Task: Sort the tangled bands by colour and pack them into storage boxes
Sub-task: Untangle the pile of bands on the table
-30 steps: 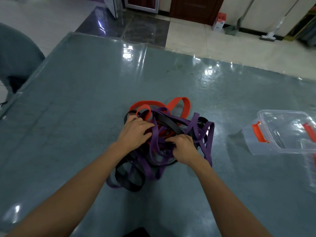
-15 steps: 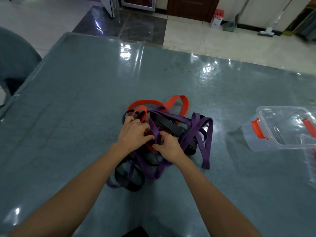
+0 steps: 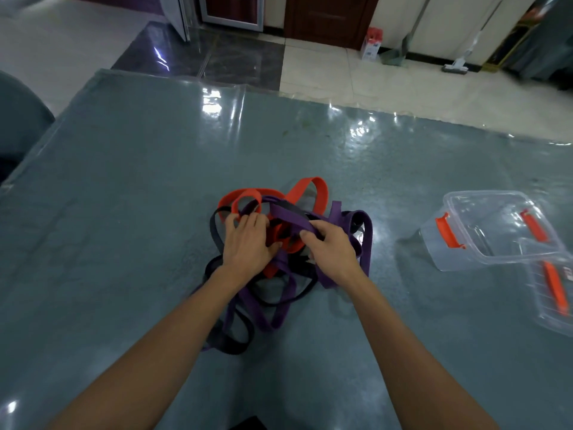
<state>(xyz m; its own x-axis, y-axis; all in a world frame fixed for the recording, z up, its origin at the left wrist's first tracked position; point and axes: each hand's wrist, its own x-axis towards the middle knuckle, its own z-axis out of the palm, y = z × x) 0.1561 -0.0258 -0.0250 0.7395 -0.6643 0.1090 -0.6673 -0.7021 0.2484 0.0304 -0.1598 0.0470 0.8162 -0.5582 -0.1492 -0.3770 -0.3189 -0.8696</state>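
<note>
**Mia:** How far along is the person with the sorting?

**Ben:** Right at the start, I think. The bands lie in one tangled pile in the middle of the table. Red, purple and black ones are all mixed up together. No colour has its own heap yet.

**Mia:** What are the hands doing?

**Ben:** The right hand pinches a purple band and lifts it a little above the pile. The left hand rests on the pile with its fingers stretched out over the red band. I can't tell if it holds anything.

**Mia:** Is anything packed away?

**Ben:** No. The clear box with orange handles sits well off to the right, and it looks like nothing is inside. Just beside it, nearer the person, is another clear piece with orange on it. It may be a lid or a second box. I can't tell.

**Mia:** So what is left?

**Ben:** Nearly everything, I guess. Pull the bands apart, group them by colour, then put them in boxes.

**Mia:** What is the table like?

**Ben:** Blue-grey and shiny, with bright spots of light on it. A grey chair stands at the left.

**Mia:** And the room?

**Ben:** The floor has pale tiles and some dark ones. At the far wall there is a brown door, a small red and white box and a mop.
</note>
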